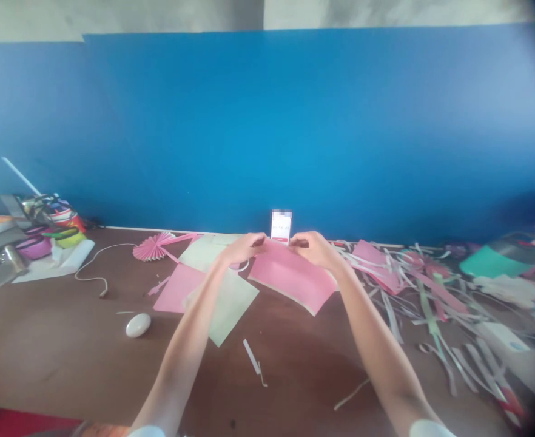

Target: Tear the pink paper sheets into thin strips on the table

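A pink sheet of paper (295, 276), with a pale edge showing below it, lies between my arms. At its far left corner my left hand (248, 247) has its fingers closed on the paper. My right hand (315, 247) pinches the far right side the same way, fingertips partly hidden. Just beyond the sheet a lit phone (281, 228) stands upright between both hands. Pale green sheets (235, 306) and another pink sheet (176, 288) lie under and beside my left forearm.
A pink folded paper fan (153, 247), a cable (88, 278) and a white mouse-like oval (138, 325) lie left. Paper strips (431, 309) tangle at right, near a green-and-dark object (495, 262). Small pouches (34, 246) sit far left. A blue board (267, 133) stands behind.
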The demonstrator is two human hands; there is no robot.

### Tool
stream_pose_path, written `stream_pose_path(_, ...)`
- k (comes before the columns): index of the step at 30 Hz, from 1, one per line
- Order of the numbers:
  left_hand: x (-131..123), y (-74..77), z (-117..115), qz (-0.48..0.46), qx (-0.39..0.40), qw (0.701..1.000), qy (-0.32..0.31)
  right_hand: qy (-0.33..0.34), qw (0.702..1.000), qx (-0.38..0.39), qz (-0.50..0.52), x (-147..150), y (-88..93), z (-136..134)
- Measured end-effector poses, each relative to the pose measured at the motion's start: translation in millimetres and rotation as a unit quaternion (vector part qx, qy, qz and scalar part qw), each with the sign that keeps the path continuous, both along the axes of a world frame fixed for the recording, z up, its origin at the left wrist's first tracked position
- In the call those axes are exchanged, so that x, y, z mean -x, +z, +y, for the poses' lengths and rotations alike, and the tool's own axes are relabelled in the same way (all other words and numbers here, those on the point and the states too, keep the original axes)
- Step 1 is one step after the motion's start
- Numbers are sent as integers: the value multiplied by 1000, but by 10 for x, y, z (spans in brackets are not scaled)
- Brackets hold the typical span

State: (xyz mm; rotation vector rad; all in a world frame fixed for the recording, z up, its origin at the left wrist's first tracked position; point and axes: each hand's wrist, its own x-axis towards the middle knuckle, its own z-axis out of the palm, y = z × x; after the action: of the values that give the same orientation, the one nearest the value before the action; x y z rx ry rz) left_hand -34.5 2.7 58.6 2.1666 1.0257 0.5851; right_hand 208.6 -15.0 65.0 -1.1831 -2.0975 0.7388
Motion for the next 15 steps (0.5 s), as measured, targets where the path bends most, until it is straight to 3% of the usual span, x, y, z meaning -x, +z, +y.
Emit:
stream_pose_path(4,20,9,-7,-31,-4,999,14,-1,1000,-7,-29,-36,30,-26)
stream_pose_path(10,9,88,-61,-32,0,999,25,65,995,21,-66,22,120,-131)
stream_pose_path(15,-82,112,-111,2,6,1000,-2,49,996,-68,-1,170,107,-149)
